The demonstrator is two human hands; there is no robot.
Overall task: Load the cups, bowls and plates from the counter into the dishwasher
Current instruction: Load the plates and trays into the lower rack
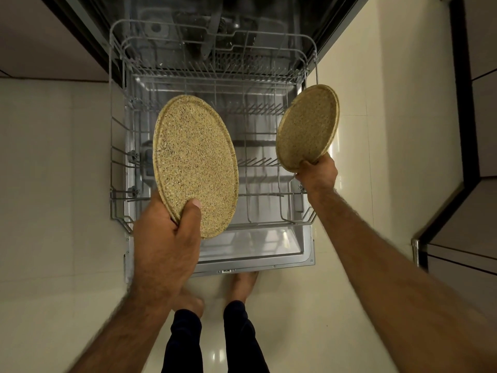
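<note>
Left hand (pixel 164 238), lower centre-left of the frame: clamped on the near rim of a large plate (pixel 195 162), speckled tan, thumb pressed flat over the face, fingers tucked out of sight behind. Tilted steeply, almost on edge, filling the middle of the frame.

Right hand (pixel 318 172), right of centre and higher up: pinching the bottom rim of a small plate (pixel 306 127) in the same speckled tan, also tipped up on edge, fingertips mostly hidden behind the rim.

Both plates in the air, well apart, touching nothing but the hands.

Below and behind them: a grey wire rack (pixel 118 162), pulled out over the open dishwasher door (pixel 255 254), with rows of tines showing toward its right side. Upper centre: the dark dishwasher tub (pixel 188 36), detail inside too dim to tell.

On either side: glossy cream floor tiles (pixel 53 184). Lower centre: bare feet (pixel 242 286) at the door's front edge, and dark trousers (pixel 183 340). Right edge of the frame: pale cabinet fronts (pixel 484 125) with dark trim.
</note>
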